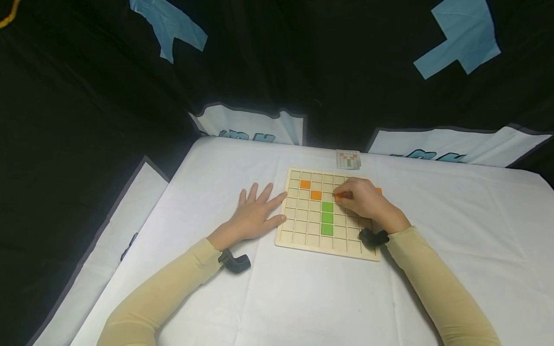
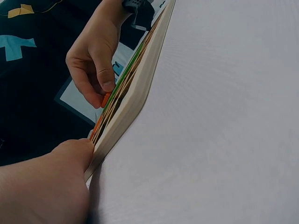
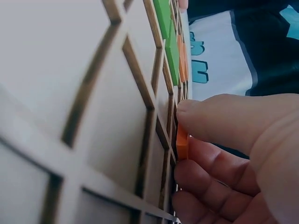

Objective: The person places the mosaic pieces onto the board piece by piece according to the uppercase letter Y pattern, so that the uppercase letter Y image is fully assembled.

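Note:
A wooden grid board (image 1: 303,239) lies on the white table. Three green square tiles (image 1: 327,217) stand in one column near its middle. Up and to the left of them, an orange tile (image 1: 305,184) and a second orange tile (image 1: 316,195) fill cells on a diagonal. Between thumb and fingers my right hand (image 1: 367,198) pinches another orange tile (image 3: 182,145), low at a cell to the upper right of the green ones. My left hand (image 1: 253,218) is spread flat, its thumb and index fingertip touching the board's left edge.
Behind the board sits a small card (image 1: 348,160) with a printed coloured grid. More orange (image 1: 378,191) shows at the board's right edge, partly hidden by my right hand. Black cloth (image 1: 268,62) hangs beyond the table (image 1: 311,298).

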The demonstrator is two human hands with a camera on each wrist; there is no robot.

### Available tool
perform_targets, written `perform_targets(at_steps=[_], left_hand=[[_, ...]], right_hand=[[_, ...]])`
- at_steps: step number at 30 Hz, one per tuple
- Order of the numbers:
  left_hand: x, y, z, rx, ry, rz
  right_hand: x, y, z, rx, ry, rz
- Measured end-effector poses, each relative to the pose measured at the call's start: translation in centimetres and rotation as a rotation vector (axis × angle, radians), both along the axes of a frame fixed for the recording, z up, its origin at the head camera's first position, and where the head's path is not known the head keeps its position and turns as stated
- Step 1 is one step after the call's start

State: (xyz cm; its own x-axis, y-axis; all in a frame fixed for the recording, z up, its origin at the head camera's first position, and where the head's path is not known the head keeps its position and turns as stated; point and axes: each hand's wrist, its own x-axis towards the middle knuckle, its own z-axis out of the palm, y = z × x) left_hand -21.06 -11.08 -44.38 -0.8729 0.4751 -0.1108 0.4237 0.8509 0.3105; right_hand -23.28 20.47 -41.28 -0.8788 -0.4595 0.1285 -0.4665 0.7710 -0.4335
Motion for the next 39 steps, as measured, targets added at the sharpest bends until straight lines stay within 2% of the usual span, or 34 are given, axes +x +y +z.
perform_targets(at_steps=[4,13,30,39], left_hand=[[0.1,-0.1,0.1,0.006,0.002,-0.001],[-0.1,-0.1,-0.1,0.014,0.0,-0.006],[-0.1,-0.2,-0.2,0.016,0.002,-0.005],[0.0,-0.2,-0.1,0.025,0.002,-0.004]], right_hand=[[-0.2,-0.2,0.2,0.02,-0.004,0.017],[-0.6,-0.8,0.9,0.063,-0.058,-0.01],[-0.5,-0.9,0.9,0.059,-0.141,-0.065],[-0.5,-0.6,0.9,0.045,-0.138,-0.053]])
